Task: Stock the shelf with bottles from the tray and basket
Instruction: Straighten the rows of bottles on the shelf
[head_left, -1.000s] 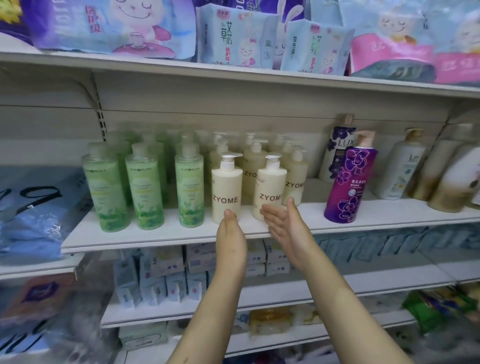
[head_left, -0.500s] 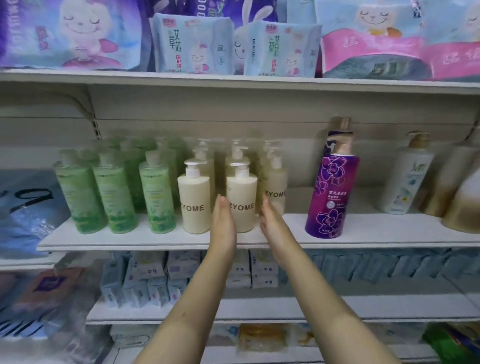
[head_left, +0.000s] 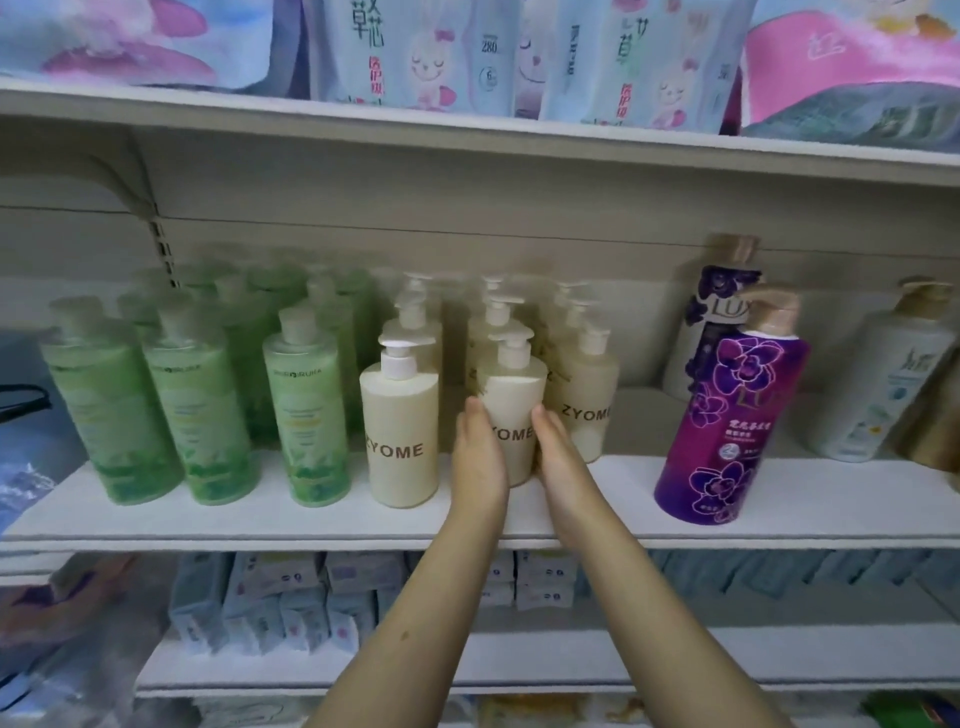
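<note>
Head view shows your two hands flat on a cream bottle marked ZYOME, which stands at the front of the middle shelf. Your left hand lies on its left side and your right hand lies on its right side. The grip of each hand is spread, with straight fingers that press the bottle and do not curl round it. I think you are lining this bottle up with its row. To do it well, push softly and evenly with both hands, low down on the bottle, so it slides and does not tip. Turn it so the name faces out, like the left neighbour bottle just beside it. Mind the pump tops, since the bottles behind stand very close and one bump could knock them over. Leave a small gap to the right neighbour bottle, and stay away from the tall purple bottle, which stands well apart. Some things are hard to see. Your hands hide the lower part of the bottle and the first letter of its name, so I cannot tell if its bottom sits flat. The back rows behind the green bottles are blurry, so I cannot count them. The tray and the basket are not in view, so I cannot say how many bottles are left.
</note>
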